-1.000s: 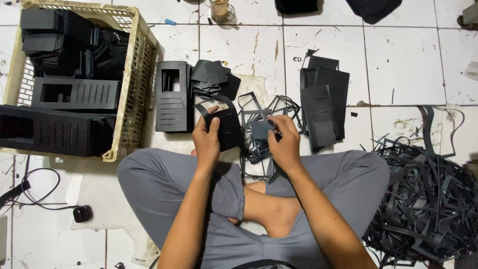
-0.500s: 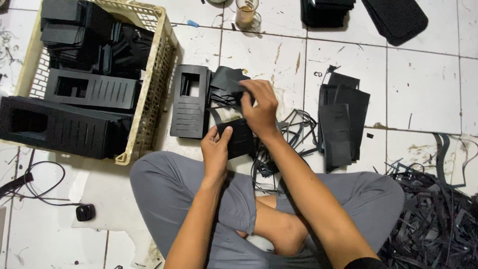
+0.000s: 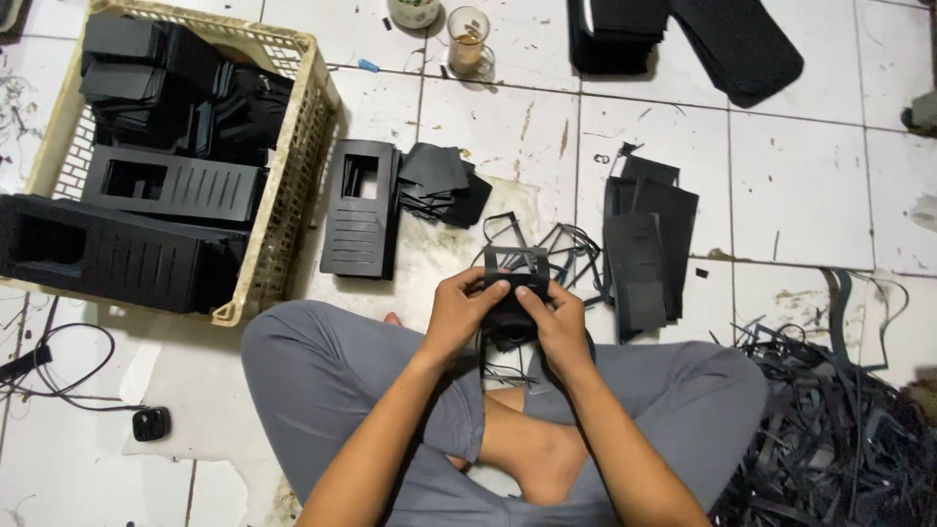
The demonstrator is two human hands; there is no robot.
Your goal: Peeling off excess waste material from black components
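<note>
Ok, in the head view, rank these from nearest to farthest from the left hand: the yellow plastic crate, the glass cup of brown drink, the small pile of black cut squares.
1. Small pile of black cut squares, just up and left of the left hand.
2. Yellow plastic crate, further left.
3. Glass cup of brown drink, at the top edge.

The single head camera looks steeply down from above onto the tiled floor [image 3: 800, 185], close over the person's crossed legs.

Small black cut-out piece [image 3: 515, 278], upright, pinched above lap
</note>
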